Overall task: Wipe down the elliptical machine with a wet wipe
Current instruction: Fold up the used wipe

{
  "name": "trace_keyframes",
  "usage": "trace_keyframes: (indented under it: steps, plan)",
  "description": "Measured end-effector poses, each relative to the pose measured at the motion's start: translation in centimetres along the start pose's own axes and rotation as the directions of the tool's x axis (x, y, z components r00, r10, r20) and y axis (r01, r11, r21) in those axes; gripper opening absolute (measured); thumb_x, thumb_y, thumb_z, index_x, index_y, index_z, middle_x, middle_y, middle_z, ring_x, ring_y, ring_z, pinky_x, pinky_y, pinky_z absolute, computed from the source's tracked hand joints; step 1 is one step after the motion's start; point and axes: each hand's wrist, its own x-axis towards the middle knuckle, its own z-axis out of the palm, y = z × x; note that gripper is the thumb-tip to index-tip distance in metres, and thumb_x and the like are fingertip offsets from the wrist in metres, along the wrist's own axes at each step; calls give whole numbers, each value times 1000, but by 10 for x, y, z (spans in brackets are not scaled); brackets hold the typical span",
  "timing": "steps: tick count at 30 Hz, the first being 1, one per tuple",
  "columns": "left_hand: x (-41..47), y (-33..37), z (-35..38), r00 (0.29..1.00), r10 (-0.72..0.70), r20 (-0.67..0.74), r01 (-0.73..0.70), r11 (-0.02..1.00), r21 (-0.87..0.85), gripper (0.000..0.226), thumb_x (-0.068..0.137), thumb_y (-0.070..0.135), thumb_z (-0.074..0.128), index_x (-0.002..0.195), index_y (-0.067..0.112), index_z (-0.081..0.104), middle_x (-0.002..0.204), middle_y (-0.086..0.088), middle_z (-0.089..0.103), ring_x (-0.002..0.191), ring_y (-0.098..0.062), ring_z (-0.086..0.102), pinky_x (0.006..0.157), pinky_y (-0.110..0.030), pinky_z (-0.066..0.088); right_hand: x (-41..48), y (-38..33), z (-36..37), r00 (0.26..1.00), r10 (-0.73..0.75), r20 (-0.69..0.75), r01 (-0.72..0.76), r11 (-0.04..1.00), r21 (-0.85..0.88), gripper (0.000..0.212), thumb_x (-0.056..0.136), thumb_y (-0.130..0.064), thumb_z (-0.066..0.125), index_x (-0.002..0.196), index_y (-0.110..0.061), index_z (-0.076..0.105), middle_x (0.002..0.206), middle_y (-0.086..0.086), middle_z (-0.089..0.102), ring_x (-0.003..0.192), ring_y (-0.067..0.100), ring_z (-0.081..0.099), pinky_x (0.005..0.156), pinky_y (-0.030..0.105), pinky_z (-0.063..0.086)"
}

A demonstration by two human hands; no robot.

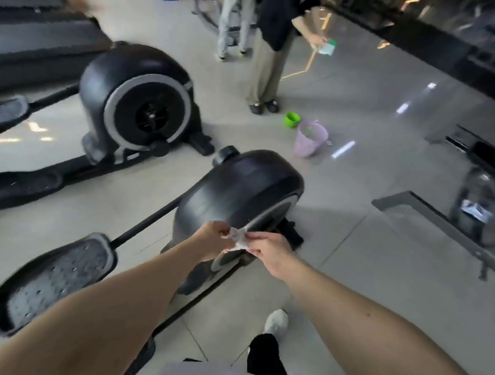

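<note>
A black elliptical machine stands in front of me, its rounded flywheel housing in the centre and a grey foot pedal at the lower left. Just above the housing's near side, both hands hold a small crumpled white wet wipe. My left hand pinches its left end, and my right hand pinches its right end. The wipe hangs between my fingertips, apart from the machine.
A second elliptical stands at the left, with treadmills behind it. On the floor beyond lie a pink basket and a green cup. Two people stand at the back. A metal frame is at the right.
</note>
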Motion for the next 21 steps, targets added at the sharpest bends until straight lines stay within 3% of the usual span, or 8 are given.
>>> trace_keyframes:
  steps: [4, 9, 13, 18, 21]
  plan:
    - [59, 89, 56, 997, 61, 39, -62, 997, 38, 15, 85, 35, 70, 92, 22, 70, 77, 1, 72, 71, -16, 66, 71, -34, 57, 19, -40, -101, 1000, 24, 13, -24, 1000, 1, 28, 87, -9, 78, 114, -12, 76, 112, 5, 77, 110, 18, 69, 81, 25, 52]
    - [147, 220, 136, 993, 117, 29, -118, 993, 26, 27, 85, 37, 73, 85, 11, 72, 66, -3, 61, 62, -17, 55, 59, -26, 43, 53, -113, -242, 997, -31, -64, 31, 999, -11, 28, 88, 6, 72, 114, -3, 74, 90, 9, 73, 83, 21, 67, 62, 23, 41]
    - [220, 321, 198, 987, 146, 61, -148, 988, 39, 31, 83, 38, 77, 85, 8, 70, 67, -3, 59, 61, -19, 53, 57, -27, 40, 80, -173, -356, 979, -98, -179, 82, 992, -95, 35, 84, 10, 74, 116, -3, 73, 94, 11, 72, 53, 5, 59, 52, 19, 41]
    - [311, 417, 265, 982, 157, 102, -161, 986, 32, 29, 87, 37, 72, 87, 8, 70, 69, -8, 64, 62, -22, 55, 58, -28, 40, 127, -226, -471, 936, -130, -328, 105, 990, -93, 30, 82, -1, 81, 109, -13, 75, 93, 5, 70, 66, 9, 56, 54, 19, 42]
    - [370, 463, 300, 984, 123, 127, -123, 992, -12, 29, 82, 30, 71, 87, 2, 69, 66, -9, 65, 62, -22, 58, 61, -28, 40, 166, -250, -533, 918, -127, -375, 104, 991, -81, 41, 80, 0, 81, 118, -13, 72, 101, 7, 70, 77, 14, 61, 61, 22, 46]
